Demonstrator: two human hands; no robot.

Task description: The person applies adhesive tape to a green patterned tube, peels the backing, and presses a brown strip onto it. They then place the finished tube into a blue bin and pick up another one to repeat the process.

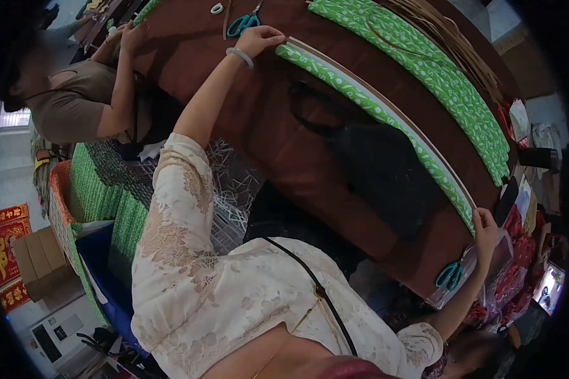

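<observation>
A long, narrow green strip (360, 98) with white print and a white edge lies across the brown-covered table. Along its upper edge runs a thin brown strip (385, 96). My left hand (259, 42), with a pale bangle at the wrist, is closed in a pinch at the far-left end of the brown strip. At the opposite end, my right hand (485, 230) has thumb and fingers closed on the strip's tip. Teal-handled scissors (243, 24) lie just beyond my left hand. A second pair of scissors (450, 275) rests beside my right forearm.
A pile of green printed strips (417, 69) lies farther back, with loose brown strips (452, 38) behind it. A black bag or cloth (382, 170) sits on the near table (265, 120). Another person (76, 101) works at left, beside bins of green woven material (98, 183).
</observation>
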